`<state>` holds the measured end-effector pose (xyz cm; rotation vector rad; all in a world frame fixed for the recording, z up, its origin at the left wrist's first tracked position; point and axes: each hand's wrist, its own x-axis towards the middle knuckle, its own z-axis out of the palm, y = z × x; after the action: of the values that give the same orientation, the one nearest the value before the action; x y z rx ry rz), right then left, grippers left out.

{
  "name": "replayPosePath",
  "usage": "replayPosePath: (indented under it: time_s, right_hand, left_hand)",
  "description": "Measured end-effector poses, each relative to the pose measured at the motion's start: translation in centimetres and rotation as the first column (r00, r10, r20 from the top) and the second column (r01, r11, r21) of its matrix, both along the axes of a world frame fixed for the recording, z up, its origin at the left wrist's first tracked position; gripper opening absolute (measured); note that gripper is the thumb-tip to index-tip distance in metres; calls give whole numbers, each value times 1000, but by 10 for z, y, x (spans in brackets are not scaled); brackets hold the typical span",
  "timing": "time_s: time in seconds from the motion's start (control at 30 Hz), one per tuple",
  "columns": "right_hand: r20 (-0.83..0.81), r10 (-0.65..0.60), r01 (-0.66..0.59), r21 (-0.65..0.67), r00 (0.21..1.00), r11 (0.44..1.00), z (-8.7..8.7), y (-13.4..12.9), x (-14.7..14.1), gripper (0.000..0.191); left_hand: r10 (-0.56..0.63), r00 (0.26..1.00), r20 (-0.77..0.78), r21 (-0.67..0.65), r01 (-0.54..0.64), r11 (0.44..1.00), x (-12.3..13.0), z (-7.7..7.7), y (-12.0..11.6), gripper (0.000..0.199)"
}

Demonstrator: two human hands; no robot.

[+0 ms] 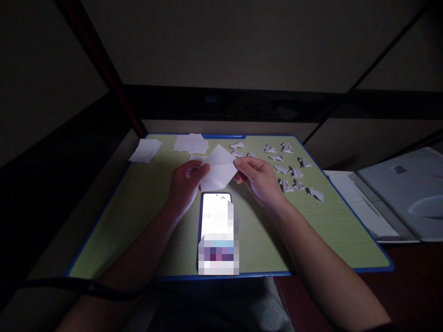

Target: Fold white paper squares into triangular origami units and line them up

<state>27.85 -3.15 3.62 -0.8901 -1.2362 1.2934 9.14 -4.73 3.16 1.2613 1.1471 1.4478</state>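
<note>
White paper sheet point(219, 167), faintly creased, is held corner-up between the two hands above the green desk point(138, 196), with the left grip point(184, 185) pinched on its left side and the right grip point(260, 179) pinched on its right corner. A phone point(216, 214) with a lit screen lies nearer the wearer, between the two grips. Loose paper stacks point(145, 150) lie beyond the left grip; small folded paper pieces point(296, 171) lie scattered beyond and to the right of the right grip.

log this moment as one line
left hand: grips paper | right hand: grips paper's right corner | phone: lit, on table | folded pieces: toward table's far right
</note>
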Motion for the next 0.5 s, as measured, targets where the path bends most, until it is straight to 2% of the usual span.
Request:
replayPosePath:
  time_s: [0.1, 0.27, 0.43, 0.5]
  right_hand:
    - [-23, -36, 36, -4, 999, 999, -2, 0, -1, 24]
    - [-5, -36, 35, -29, 999, 999, -3, -2, -7, 27]
    - [111, -86, 76, 93, 990, 993, -2, -4, -8, 19]
    - [161, -101, 84, 110, 982, 990, -2, -5, -7, 15]
  left_hand:
    - [-77, 996, -33, -20, 76, 997, -1, 1, -1, 22]
    - [24, 999, -35, 8, -24, 1000, 0, 2, -1, 21]
    - [-36, 991, -125, -38, 32, 999, 6, 2, -4, 22]
    - [-18, 989, -148, -22, 15, 1000, 8, 4, -5, 21]
